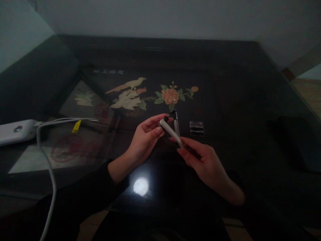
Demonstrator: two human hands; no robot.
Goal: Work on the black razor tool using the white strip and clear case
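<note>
A slim white stick-like handle [172,132] slants between my hands, low over the dark glossy table; its kind is not plain in the dim light. My left hand [143,138] pinches its upper end, where a small black part [166,118] shows at the fingertips. The lower end is gripped by my right hand [200,157], thumb and fingers closed round it. Just behind the handle, a narrow pale and black shape [176,124] shows on the tabletop, either a reflection or a second thing. A small clear case [197,128] with black pieces inside lies right of it.
At the left edge lies a white device [17,131], probably a power bank, with a white cable [50,160] running toward the near edge. A yellow tag [76,126] is on the cable. A dark flat object [298,144] lies right. The tabletop [235,100] bears a bird-and-flower picture.
</note>
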